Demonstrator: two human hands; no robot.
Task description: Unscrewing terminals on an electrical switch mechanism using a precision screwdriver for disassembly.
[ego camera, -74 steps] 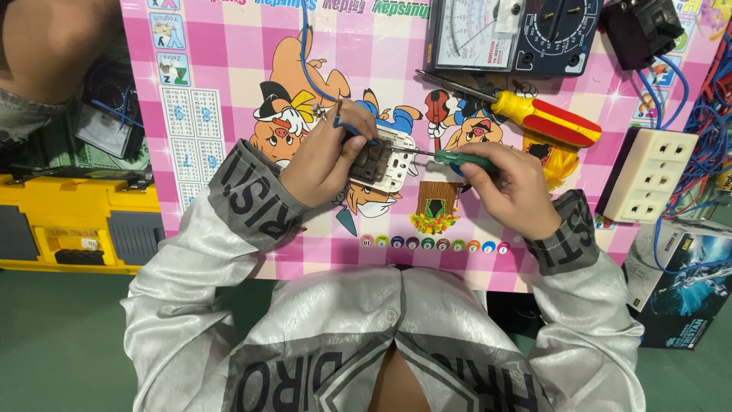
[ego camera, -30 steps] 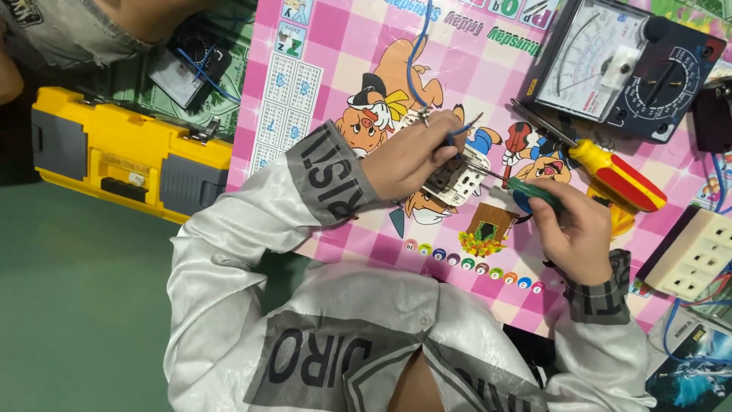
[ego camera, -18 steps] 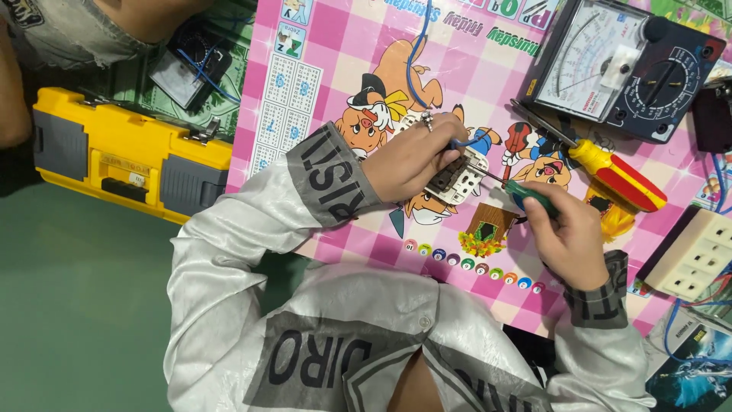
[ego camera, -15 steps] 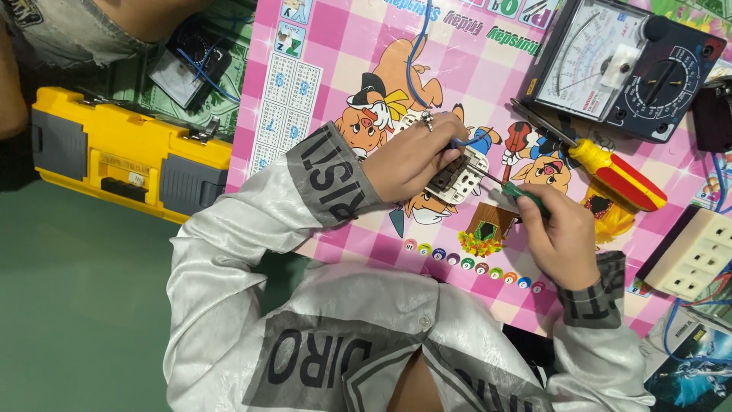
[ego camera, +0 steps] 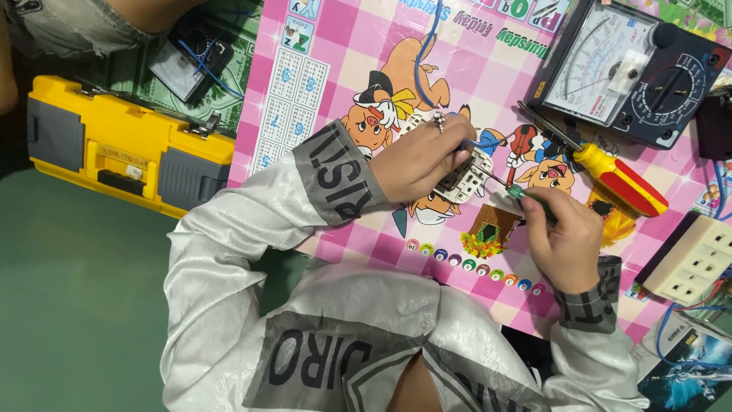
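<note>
My left hand [ego camera: 418, 156] grips a small white switch module [ego camera: 467, 177] with a blue wire [ego camera: 422, 55] running up from it, held just above a pink checked cartoon mat [ego camera: 328, 84]. My right hand [ego camera: 560, 236] is closed on a small green-handled screwdriver [ego camera: 526, 196], whose thin shaft points up-left into the module's side. A ring shows on a finger of the left hand. Both arms wear grey-white sleeves with dark printed cuffs.
A red and yellow screwdriver [ego camera: 610, 173] lies right of the hands. An analog multimeter [ego camera: 637, 72] sits at the top right, a white multi-socket outlet [ego camera: 692, 261] at the right edge. A yellow toolbox [ego camera: 126, 149] lies left on the green floor, and another person sits beyond it.
The view swung so the mat now lies tilted. My right hand drew in with the green screwdriver and its tip now meets the module held by my left hand.
</note>
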